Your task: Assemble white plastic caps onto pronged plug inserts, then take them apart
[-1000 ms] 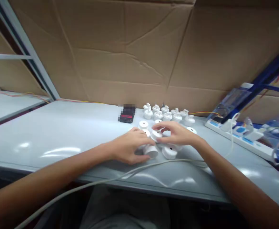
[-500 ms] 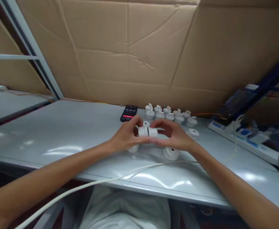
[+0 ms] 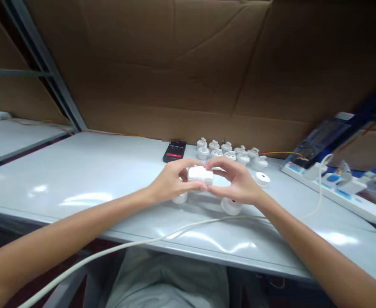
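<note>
A short white plastic cylinder (image 3: 200, 175) is held level just above the table. My left hand (image 3: 179, 179) grips its left end between thumb and fingers. My right hand (image 3: 231, 179) pinches its right end in the same way, and the two hands' fingertips meet around it. Below my right hand sits a round white piece (image 3: 231, 207) with a dark hole in its top, partly covered. Another white piece (image 3: 180, 198) shows in part under my left hand. To the right of my right hand lies a white round cap (image 3: 262, 179).
Several white round pieces with raised tops (image 3: 228, 152) stand in rows at the back. A phone (image 3: 174, 151) showing a timer lies left of them. A white cable (image 3: 188, 226) crosses the table (image 3: 79, 171) in front. At the right is a power strip (image 3: 332, 192).
The dark gap around the middle of the white cylinder no longer shows; its two parts now sit together. Both hands stay in nearly the same place, fingers closer together. The cardboard looks darker.
</note>
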`<state>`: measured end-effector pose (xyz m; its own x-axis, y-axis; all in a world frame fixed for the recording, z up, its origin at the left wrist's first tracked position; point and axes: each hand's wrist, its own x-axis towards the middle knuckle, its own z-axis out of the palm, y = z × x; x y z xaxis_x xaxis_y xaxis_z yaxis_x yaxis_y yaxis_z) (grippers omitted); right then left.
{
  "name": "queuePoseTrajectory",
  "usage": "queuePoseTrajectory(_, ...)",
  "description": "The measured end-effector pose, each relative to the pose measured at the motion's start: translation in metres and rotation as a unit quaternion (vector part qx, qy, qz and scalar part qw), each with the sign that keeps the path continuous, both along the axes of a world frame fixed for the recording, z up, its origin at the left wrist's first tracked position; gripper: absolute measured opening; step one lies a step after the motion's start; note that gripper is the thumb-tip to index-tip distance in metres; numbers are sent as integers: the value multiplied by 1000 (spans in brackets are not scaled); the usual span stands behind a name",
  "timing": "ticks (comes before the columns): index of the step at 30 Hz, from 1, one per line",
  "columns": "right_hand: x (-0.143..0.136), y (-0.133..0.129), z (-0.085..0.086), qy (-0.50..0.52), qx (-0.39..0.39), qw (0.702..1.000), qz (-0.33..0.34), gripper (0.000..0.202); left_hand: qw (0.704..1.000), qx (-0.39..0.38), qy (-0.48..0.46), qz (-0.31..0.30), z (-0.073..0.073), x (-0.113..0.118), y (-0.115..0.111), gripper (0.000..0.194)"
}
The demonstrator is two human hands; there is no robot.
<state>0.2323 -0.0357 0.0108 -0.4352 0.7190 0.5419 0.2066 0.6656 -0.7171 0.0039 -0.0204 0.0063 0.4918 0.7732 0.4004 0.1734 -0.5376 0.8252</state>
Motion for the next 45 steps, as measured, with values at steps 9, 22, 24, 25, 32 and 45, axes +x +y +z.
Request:
queuePoseTrajectory(9,-3,-1,-5,8,23,1000,-12,34,1000,9,4,1,3,-1,1,52)
queuePoseTrajectory(22,-12,-3,-9,-118,232,962,-78,41,993,-118,-21,-18,3,0,0,52)
queuePoseTrajectory(24,-12,-2,-11,-121,250,957,-89,42,990,-135,-29,-29,4,1,0,50)
queuePoseTrajectory(25,-12,-2,-12,-124,256,954,-91,43,988,-146,-33,-35,4,1,0,49)
queuePoseTrajectory(32,-12,-3,-13,-119,295,943,-99,45,981,-187,-37,-44,8,3,-4,45)
queuePoseTrajectory(45,-17,-7,-10,-122,283,944,-114,44,980,-190,-30,-54,10,2,-4,43)
